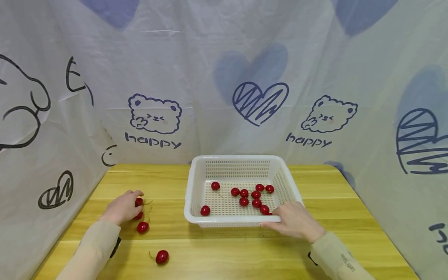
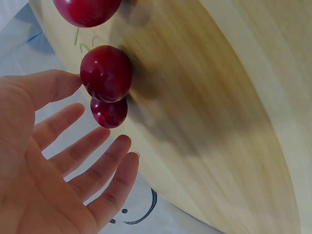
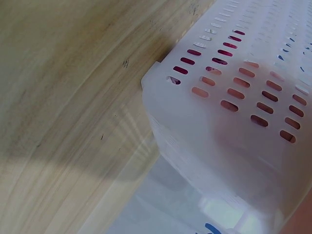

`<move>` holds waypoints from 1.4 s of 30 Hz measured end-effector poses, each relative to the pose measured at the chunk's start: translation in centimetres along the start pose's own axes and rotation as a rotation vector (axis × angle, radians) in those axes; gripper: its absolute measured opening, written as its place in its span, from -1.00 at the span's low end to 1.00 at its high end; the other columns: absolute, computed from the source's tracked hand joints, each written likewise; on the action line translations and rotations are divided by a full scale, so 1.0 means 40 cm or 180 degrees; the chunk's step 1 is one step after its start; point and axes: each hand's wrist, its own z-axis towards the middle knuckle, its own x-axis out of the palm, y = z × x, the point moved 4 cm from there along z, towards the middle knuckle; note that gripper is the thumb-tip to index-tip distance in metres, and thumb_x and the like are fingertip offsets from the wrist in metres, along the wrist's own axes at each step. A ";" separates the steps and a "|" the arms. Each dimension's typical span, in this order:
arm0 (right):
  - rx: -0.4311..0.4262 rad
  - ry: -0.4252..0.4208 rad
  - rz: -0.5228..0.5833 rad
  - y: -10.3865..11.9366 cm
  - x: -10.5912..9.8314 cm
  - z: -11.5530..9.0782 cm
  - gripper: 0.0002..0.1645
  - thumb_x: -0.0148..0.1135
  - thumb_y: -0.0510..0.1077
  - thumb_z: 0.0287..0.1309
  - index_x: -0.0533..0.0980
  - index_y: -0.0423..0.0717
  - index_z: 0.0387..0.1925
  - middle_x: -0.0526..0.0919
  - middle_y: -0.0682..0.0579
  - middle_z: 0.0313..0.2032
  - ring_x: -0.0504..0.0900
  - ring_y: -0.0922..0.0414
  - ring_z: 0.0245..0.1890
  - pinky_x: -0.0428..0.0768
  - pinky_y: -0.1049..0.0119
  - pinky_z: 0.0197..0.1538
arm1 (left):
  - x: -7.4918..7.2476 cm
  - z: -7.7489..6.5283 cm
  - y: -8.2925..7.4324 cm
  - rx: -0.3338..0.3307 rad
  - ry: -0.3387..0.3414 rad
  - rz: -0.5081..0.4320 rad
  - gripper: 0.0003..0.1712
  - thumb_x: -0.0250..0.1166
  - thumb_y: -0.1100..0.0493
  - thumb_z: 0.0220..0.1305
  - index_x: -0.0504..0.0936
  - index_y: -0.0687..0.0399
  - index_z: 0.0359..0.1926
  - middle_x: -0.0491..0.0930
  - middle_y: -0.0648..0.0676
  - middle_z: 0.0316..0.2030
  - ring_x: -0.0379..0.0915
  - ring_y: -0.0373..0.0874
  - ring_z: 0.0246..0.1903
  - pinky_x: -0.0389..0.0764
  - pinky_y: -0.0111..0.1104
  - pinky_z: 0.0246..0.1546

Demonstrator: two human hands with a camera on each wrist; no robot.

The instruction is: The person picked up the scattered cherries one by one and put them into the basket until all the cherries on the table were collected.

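My left hand [image 1: 121, 207] reaches over the cherries at the table's left side. In the left wrist view its fingers are spread and loosely bent, with the thumb tip right at the side of a cherry [image 2: 106, 73]. A second cherry [image 2: 109, 113] shows just behind that one, and a third cherry [image 2: 87, 9] lies at the top edge. My right hand [image 1: 295, 221] grips the near right rim of a white plastic basket [image 1: 231, 221], thumb outside and fingers over the rim. Several red cherries [image 1: 244, 193] lie on the basket's perforated floor.
Nearer me on the wooden table [image 1: 217, 256], a single cherry [image 1: 162, 257] lies with its stem pointing left. Another cherry [image 1: 142, 227] sits beside my left wrist. A white printed cloth [image 1: 210, 116] hangs behind the table and along both sides.
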 end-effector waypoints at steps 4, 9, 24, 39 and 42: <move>-0.0026 -0.0036 0.0004 0.000 -0.001 0.000 -0.40 -0.03 0.59 -0.01 0.42 0.28 -0.74 0.28 0.37 -0.81 0.24 0.35 -0.78 0.27 0.41 -0.64 | 0.005 0.008 0.001 -0.0001 0.0037 -0.0009 -0.49 0.24 0.17 0.16 0.45 0.25 0.13 0.44 0.41 0.02 0.42 0.31 -0.05 0.46 0.15 -0.16; -0.0026 -0.0029 -0.0013 -0.002 0.000 0.001 -0.41 -0.03 0.60 -0.02 0.43 0.30 -0.73 0.27 0.37 -0.82 0.24 0.35 -0.77 0.26 0.41 -0.63 | 0.010 0.016 0.001 -0.0037 0.0130 -0.0059 -0.50 0.23 0.18 0.16 0.44 0.26 0.13 0.46 0.40 -0.01 0.44 0.27 -0.10 0.47 0.13 -0.19; -0.0013 0.0004 -0.0033 -0.003 0.003 -0.003 -0.39 -0.06 0.60 -0.02 0.42 0.29 -0.74 0.28 0.36 -0.81 0.23 0.34 -0.77 0.25 0.41 -0.63 | 0.035 0.051 -0.025 0.0017 0.0225 -0.0050 -0.65 0.22 0.26 0.08 0.52 0.22 -0.06 0.45 0.20 -0.23 0.39 0.03 -0.33 0.48 -0.04 -0.28; 0.0017 0.0022 -0.0029 -0.001 0.003 -0.001 -0.39 -0.07 0.61 -0.01 0.41 0.30 -0.74 0.28 0.36 -0.81 0.22 0.35 -0.77 0.24 0.41 -0.63 | 0.043 0.081 -0.081 0.0090 0.0276 -0.0070 -0.82 0.22 0.38 -0.01 0.44 0.09 -0.36 0.33 0.09 -0.40 0.26 -0.01 -0.42 0.33 -0.19 -0.43; 0.0033 0.0038 -0.0028 -0.002 0.003 -0.002 -0.39 -0.08 0.61 -0.01 0.44 0.29 -0.72 0.29 0.36 -0.80 0.24 0.34 -0.76 0.26 0.41 -0.61 | 0.041 0.086 -0.093 0.0098 0.0270 -0.0082 -0.82 0.21 0.38 -0.01 0.44 0.10 -0.35 0.33 0.09 -0.42 0.26 -0.02 -0.43 0.33 -0.21 -0.43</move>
